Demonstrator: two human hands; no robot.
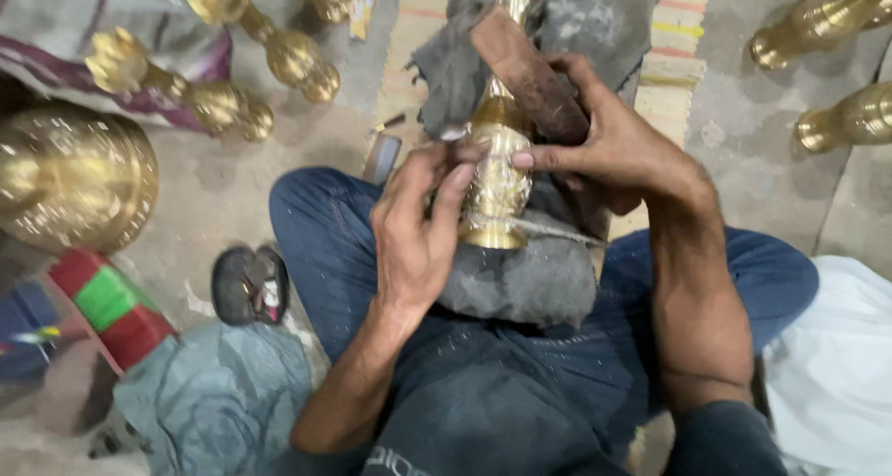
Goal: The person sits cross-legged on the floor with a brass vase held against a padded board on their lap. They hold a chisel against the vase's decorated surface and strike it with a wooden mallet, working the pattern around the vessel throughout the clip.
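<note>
Head view: a brass vase (497,183) is steadied on a cloth pad (530,276) across the lap.
Left hand (418,230) is closed around it; right hand (604,142) is clamped on a wooden block (530,72) pressed against it.

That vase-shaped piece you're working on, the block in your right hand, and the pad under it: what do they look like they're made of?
Vase-shaped piece: looks like brass, yellow, shiny, with an engraved band. Block in the right hand: probably wood, brown, matt, worn. Pad: grey cloth, creased and dusty. The left hand steadies the piece.

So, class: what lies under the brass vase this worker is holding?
A grey cloth pad on the lap cushions the brass vase, steadied by the left hand and right hand. Whatever lies beneath the pad is covered.
</note>
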